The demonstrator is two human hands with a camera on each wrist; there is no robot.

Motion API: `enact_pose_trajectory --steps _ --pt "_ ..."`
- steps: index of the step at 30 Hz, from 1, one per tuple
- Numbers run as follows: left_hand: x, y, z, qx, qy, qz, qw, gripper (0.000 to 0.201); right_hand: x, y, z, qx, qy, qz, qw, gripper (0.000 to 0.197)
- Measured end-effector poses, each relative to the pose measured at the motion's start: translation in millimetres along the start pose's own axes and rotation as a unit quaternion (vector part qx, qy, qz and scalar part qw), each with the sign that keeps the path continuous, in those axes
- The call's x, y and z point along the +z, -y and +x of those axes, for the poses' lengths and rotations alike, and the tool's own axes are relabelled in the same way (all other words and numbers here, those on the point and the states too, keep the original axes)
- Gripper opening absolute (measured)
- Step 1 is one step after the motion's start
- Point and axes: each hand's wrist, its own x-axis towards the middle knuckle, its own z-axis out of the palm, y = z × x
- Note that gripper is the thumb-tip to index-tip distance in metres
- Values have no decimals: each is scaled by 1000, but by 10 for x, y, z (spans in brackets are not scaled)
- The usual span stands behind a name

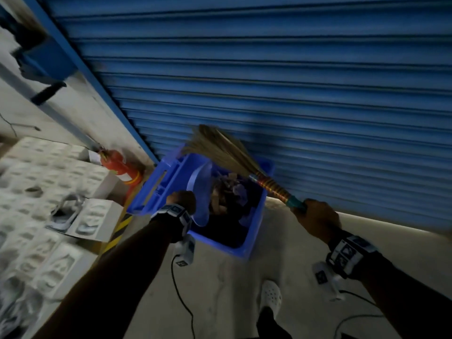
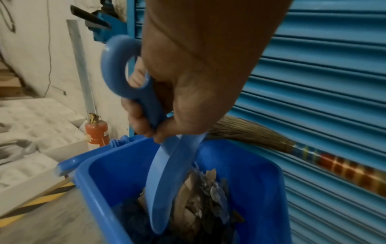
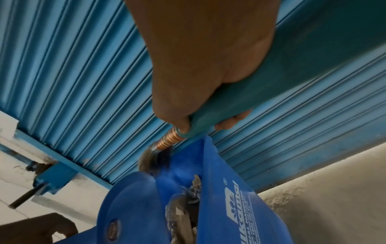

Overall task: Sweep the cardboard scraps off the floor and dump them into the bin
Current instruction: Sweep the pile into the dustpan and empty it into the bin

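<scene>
A blue bin point(image 1: 254, 241) point(image 2: 100, 178) point(image 3: 234, 198) stands on the floor against a blue roller shutter. My left hand point(image 1: 182, 199) point(image 2: 188, 99) grips the handle of a light blue dustpan point(image 1: 201, 192) point(image 2: 163, 189) point(image 3: 129, 206), tipped steeply into the bin. Cardboard scraps point(image 1: 223, 189) point(image 2: 206, 194) point(image 3: 183, 213) lie against the pan inside the bin. My right hand point(image 1: 318, 216) point(image 3: 208, 74) grips the teal handle of a grass broom point(image 1: 220, 152) point(image 2: 246, 130) point(image 3: 169, 142), whose bristles hover over the bin's far rim.
A red fire extinguisher point(image 1: 119, 167) point(image 2: 97, 132) stands left of the bin by the wall. White moulded foam trays point(image 1: 44, 204) cover the floor on the left. A yellow-black striped strip point(image 1: 119, 231) runs beside them. My white shoe point(image 1: 270, 297) and cables are on the concrete floor.
</scene>
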Motion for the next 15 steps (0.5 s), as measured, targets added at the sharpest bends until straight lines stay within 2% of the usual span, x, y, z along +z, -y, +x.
enact_pose_trajectory --steps 3,6,11,15 --pt "-78 84 -125 20 -26 83 996 30 -29 61 -94 -5 1 3 1000 38" --pt "-140 216 -341 28 -81 138 987 31 -70 145 -291 -22 -14 3 1000 34" --pt "-221 631 -916 18 -172 118 978 34 -202 266 -817 -59 -62 -7 996 24" --pt "-238 1010 -1470 -13 -197 145 970 30 -393 412 -1186 -92 -106 -52 989 22"
